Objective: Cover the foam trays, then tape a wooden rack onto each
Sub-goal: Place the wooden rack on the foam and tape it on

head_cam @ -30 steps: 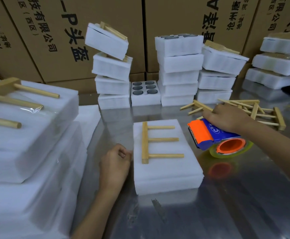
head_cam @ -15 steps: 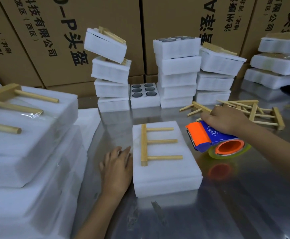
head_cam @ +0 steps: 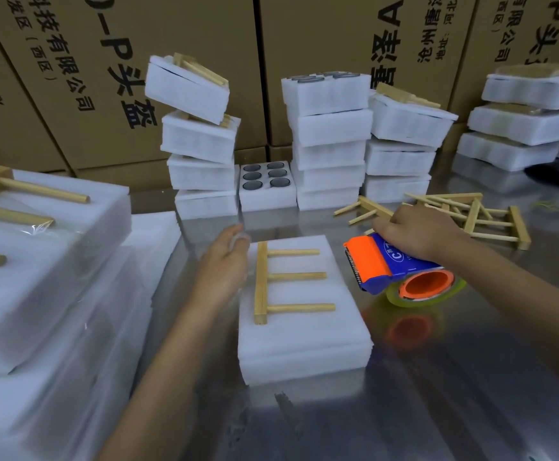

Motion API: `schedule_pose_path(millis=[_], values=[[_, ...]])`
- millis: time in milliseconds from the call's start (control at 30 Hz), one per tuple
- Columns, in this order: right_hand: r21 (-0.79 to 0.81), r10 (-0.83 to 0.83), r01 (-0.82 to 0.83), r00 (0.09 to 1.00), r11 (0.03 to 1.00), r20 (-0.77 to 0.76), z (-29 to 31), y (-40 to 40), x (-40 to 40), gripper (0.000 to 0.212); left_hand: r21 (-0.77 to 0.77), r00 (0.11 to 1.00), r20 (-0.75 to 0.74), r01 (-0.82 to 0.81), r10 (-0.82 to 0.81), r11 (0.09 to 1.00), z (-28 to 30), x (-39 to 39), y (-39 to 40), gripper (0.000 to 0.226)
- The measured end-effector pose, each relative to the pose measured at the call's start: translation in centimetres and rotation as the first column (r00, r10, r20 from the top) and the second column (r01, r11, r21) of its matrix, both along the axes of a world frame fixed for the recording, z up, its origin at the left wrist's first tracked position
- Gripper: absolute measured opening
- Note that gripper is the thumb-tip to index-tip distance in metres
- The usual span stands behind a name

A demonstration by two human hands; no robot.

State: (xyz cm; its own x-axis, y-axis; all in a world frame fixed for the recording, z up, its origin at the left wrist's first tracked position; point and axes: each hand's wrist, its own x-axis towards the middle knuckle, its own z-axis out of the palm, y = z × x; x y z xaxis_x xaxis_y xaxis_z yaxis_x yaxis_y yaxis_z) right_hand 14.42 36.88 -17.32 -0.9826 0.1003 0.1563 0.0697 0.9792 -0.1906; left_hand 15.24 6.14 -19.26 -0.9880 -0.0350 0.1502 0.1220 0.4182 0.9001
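Note:
A covered white foam tray (head_cam: 304,341) lies on the steel table in front of me. A wooden rack (head_cam: 284,281) with three pegs rests flat on its top. My left hand (head_cam: 223,267) sits against the tray's left far corner, fingers apart and blurred, holding nothing. My right hand (head_cam: 417,232) grips the orange and blue tape dispenser (head_cam: 394,271), which hovers just right of the tray with its toothed edge facing the rack. An open tray (head_cam: 266,188) with six dark cups stands at the back.
Stacks of foam trays (head_cam: 329,138) line the back before cardboard boxes (head_cam: 184,34). Loose wooden racks (head_cam: 471,214) lie behind my right hand. Finished trays with taped racks (head_cam: 48,247) pile high at the left. The steel table (head_cam: 437,377) is bare at the right front.
My left hand has opened from a fist and slid forward along the tray's left side to its far corner. The right hand holds the dispenser in nearly the same place.

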Motion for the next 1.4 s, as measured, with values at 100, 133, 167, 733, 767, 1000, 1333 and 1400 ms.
schedule_pose_path(millis=[100,133,167,733,767,1000,1333,1400], values=[[-0.015,0.005,-0.005,1.0,1.0,-0.004,-0.1,0.1,0.0,0.045,-0.059,0.97,0.088,0.232,-0.226,0.971,-0.8,0.1,2.1,0.057],[-0.024,0.009,-0.009,1.0,1.0,-0.005,-0.1,0.1,0.0,0.045,-0.121,0.953,0.12,0.292,-0.278,0.949,-1.2,0.2,2.3,0.06],[-0.032,0.011,-0.012,1.0,0.999,-0.007,-0.1,0.1,0.0,0.046,-0.202,0.94,0.156,0.331,-0.303,0.922,-1.5,-0.1,2.2,0.062],[-0.039,-0.001,0.0,1.0,0.999,-0.013,-0.2,0.2,-0.5,0.047,-0.7,0.88,0.321,0.469,-0.349,0.539,3.0,-0.2,6.8,0.05],[-0.035,-0.001,0.001,1.0,0.999,-0.012,-0.2,0.2,-0.5,0.047,-0.676,0.91,0.241,0.406,-0.337,0.615,3.0,-0.4,7.4,0.046],[-0.07,0.032,-0.033,0.999,0.997,-0.015,-0.3,0.6,-0.2,0.048,-0.835,0.954,0.078,0.221,-0.29,0.503,-1.7,-0.1,10.0,0.055],[-0.079,0.096,-0.086,0.986,0.993,0.135,0.4,2.2,-0.9,0.044,-0.843,0.958,0.071,0.206,-0.277,0.497,-1.8,-0.6,9.8,0.055],[-0.028,0.046,-0.043,0.986,0.999,0.16,0.7,4.6,-0.3,0.046,-0.842,0.957,0.075,0.212,-0.28,0.497,-2.0,-0.7,9.8,0.055]])
